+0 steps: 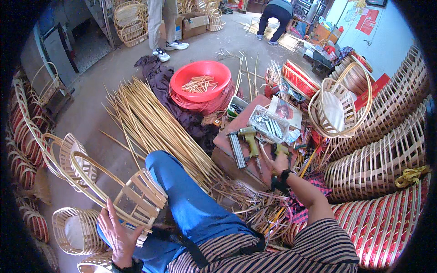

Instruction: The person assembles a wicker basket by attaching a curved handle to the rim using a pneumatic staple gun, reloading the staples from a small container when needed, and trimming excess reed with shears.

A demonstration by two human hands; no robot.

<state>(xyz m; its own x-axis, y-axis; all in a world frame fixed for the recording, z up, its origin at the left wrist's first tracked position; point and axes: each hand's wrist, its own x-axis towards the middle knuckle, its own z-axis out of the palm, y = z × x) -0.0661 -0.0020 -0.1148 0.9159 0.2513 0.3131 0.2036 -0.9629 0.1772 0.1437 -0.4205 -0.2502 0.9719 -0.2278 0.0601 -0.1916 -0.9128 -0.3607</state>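
Note:
My left hand [117,232] grips a woven bamboo basket [142,193] by its rim, where a long curved handle meets it. The basket lies tilted on its side against my blue-trousered leg. Reaching out to the right, my right hand [279,164] is closed around a green nail gun [282,149], part of it hidden by the hand. A second green nail gun [248,142] with a silver magazine lies on the reddish board [227,132] just left of that hand. Beyond them sits a clear plastic tray [269,122] holding strips of metal staples or nails.
A bundle of bamboo rods [159,129] lies left of the board. Behind it stands a red basin [201,75] with short sticks. Stacked baskets [368,168] crowd the right; more baskets [75,230] stand at left. Two people are farther back, one bending [275,16].

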